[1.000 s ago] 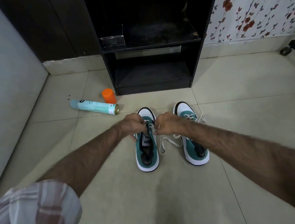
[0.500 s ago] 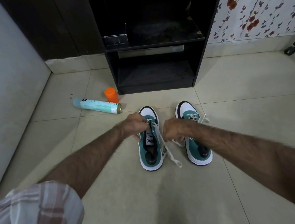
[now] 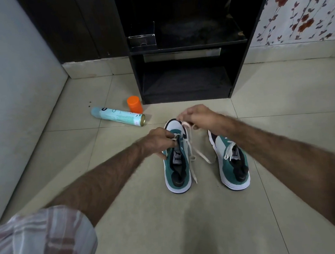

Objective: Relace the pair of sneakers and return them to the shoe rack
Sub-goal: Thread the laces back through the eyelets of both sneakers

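Pale floor tiles (image 3: 280, 90) before the black shoe rack (image 3: 185, 81) carry both teal sneakers. Left hand (image 3: 160, 142) pinches the near sneaker's (image 3: 176, 166) eyelet edge, apparently steadying it, while right hand (image 3: 199, 116) draws the white lace (image 3: 190, 145) taut.

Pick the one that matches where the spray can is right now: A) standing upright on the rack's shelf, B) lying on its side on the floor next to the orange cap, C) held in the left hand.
B: the spray can lies on its side on the floor tiles, just in front of the orange cap, left of the shoe rack.

Soft, dim indoor light, wide-angle bending at edges, slight blur throughout
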